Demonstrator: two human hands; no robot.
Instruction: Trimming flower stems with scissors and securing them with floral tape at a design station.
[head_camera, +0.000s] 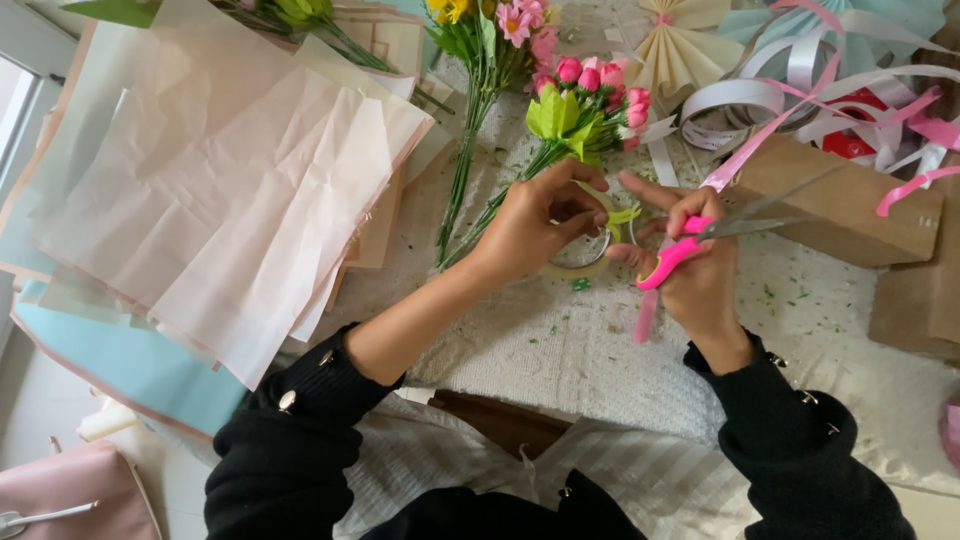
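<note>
Tape roll pinched in my left hand mid-worktop. My right hand grips pink-handled scissors, blades apart. Rosebud posy lies unwrapped.

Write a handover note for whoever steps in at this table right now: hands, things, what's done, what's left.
Left hand: holds a roll of clear tape, fingers curled over it, just below the small bunch of pink buds.
Right hand: grips pink-handled scissors, blades open and pointing right; thumb and forefinger reach toward the tape.
Bunch: stems gathered under the left hand, heads pointing away. A second bunch lies beside it.
Wrapping paper sheets are stacked to the left, ribbons at upper right.
Done: stems trimmed, judging by green scraps on the cloth.
Left: no wrap or ribbon on the bunch yet; whether tape is on cannot be seen.
</note>
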